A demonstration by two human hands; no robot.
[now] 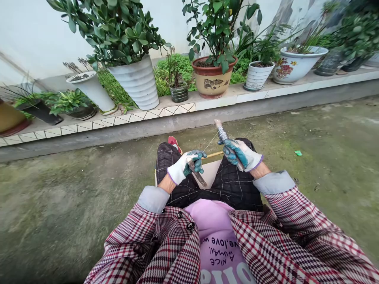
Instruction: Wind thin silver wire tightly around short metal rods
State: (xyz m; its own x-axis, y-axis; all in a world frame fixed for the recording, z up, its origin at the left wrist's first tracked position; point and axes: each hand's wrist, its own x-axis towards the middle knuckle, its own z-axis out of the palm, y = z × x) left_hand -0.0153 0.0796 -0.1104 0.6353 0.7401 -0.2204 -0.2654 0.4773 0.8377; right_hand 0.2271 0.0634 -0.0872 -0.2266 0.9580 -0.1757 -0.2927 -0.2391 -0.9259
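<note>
I sit with both gloved hands over my lap. My right hand [241, 154] is closed round a spool of thin grey wire [221, 132] that points up and away from me. A fine wire strand [211, 142] runs from the spool down to my left hand [188, 165]. My left hand is closed on a dark slim tool [199, 176] that slants down toward my knees. A thin bamboo stick [214, 154] lies between the two hands, across a pale board [211, 173] that rests on my legs.
A tiled ledge [177, 110] runs across the back with several potted plants: a tall ribbed white pot [139, 83], a brown pot [213, 79], a flowered white bowl [299, 63]. Mossy concrete ground [74, 185] lies on both sides. A green scrap [298, 153] is at right.
</note>
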